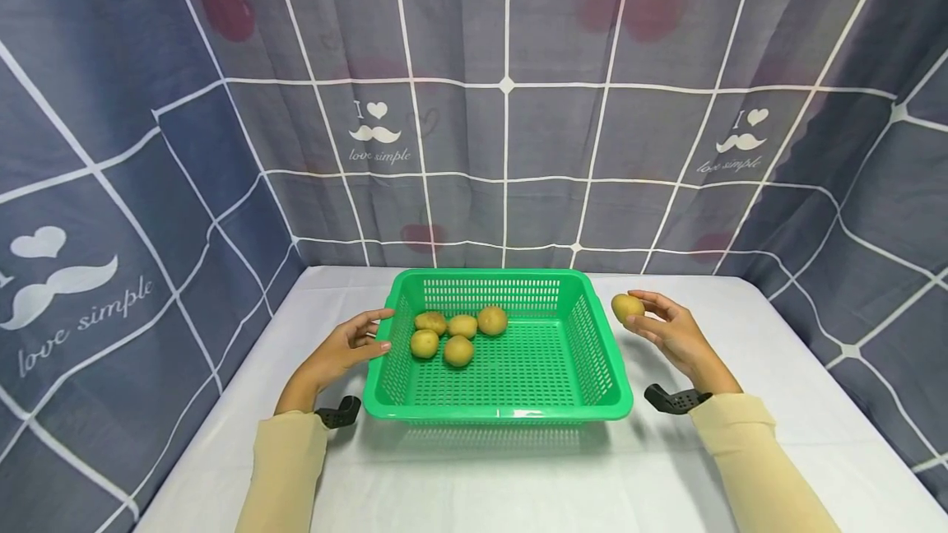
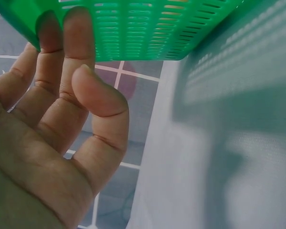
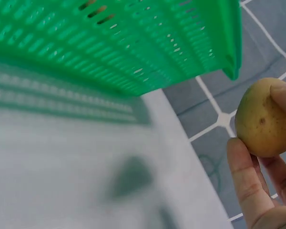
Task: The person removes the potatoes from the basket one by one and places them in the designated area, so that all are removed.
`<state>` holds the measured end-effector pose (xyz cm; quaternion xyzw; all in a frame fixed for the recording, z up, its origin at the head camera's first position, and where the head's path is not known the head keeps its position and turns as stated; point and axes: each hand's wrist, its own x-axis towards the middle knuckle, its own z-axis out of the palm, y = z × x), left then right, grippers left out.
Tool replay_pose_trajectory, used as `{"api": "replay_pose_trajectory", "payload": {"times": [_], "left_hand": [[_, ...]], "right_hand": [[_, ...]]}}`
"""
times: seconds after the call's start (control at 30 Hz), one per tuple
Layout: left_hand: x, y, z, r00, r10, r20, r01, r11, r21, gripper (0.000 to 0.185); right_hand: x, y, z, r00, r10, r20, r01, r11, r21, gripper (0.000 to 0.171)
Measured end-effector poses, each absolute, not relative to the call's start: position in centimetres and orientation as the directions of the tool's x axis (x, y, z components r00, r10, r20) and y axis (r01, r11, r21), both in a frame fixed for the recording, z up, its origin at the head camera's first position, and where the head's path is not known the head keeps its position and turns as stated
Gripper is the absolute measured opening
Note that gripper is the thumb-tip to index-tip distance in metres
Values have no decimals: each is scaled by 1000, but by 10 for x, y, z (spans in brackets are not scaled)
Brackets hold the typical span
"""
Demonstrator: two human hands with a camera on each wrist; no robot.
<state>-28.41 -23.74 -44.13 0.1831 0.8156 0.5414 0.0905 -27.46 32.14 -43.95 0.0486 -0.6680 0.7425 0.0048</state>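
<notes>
A green plastic basket (image 1: 504,413) with slotted walls stands on the white table. Several yellow-brown potatoes (image 1: 458,350) lie in its left half. Beside the basket's left rim is my left hand (image 1: 342,352), its fingers loosely bent; in the left wrist view the fingertips (image 2: 78,33) are right at the green side wall and the thumb stands apart. To the right of the basket, my right hand (image 1: 676,336) pinches a single potato (image 1: 628,308) between thumb and fingers, outside the right rim. The right wrist view shows this potato (image 3: 264,119) up close, with part of the hand out of frame.
A white cloth covers the table (image 1: 474,484). Grey-blue checked curtains (image 1: 459,130) hang behind it and along both sides. Black wrist straps (image 1: 676,400) are on both forearms, at the ends of beige sleeves (image 1: 755,451).
</notes>
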Motion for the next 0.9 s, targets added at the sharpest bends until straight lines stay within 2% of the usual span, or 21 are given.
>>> {"api": "replay_pose_trajectory", "payload": {"times": [0.17, 0.27, 0.43, 0.53, 0.67, 0.9], "left_hand": [[-285, -239, -443, -916, 397, 55, 209, 357, 910, 65], [-286, -239, -443, -915, 399, 59, 213, 354, 910, 65], [-286, -240, -443, -910, 408, 67, 218, 335, 917, 66], [-286, -240, -444, -909, 410, 72, 220, 325, 920, 66], [-285, -239, -444, -910, 408, 76, 222, 324, 920, 65], [-285, -238, -444, -910, 409, 76, 220, 319, 922, 65]], "right_hand": [[-278, 324, -453, -998, -16, 54, -54, -42, -998, 42], [-279, 325, -461, -999, 5, 50, -50, 74, -996, 42], [-282, 325, -471, -998, 26, 64, -55, 263, -963, 57], [-283, 324, -475, -998, 19, 59, -49, 342, -938, 59], [-284, 324, -478, -999, 6, 51, -44, 415, -909, 59], [-290, 323, -480, -998, -2, 56, -51, 463, -885, 58]]}}
